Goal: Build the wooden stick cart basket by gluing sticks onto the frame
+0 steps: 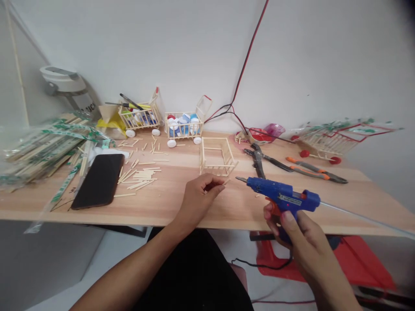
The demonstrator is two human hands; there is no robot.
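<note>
A blue hot glue gun (272, 192) is gripped by my right hand (298, 233), with its nozzle pointing left and a long glue stick trailing from its back. My left hand (201, 198) pinches a short wooden stick (227, 182) between thumb and fingers, its tip just left of the nozzle. Right behind my left hand stands an open box frame of thin wooden sticks (218, 166) on the wooden table (181, 207). Cut stick pieces (144, 175) lie scattered to the left.
Two small stick carts (184, 127) with white wheels stand at the back, holding bottle caps and tools. A phone (99, 181) and wrapped stick bundles (39, 147) lie left. Pliers (317, 170), a red-wheeled cart (337, 140) and a red stool (353, 259) are right.
</note>
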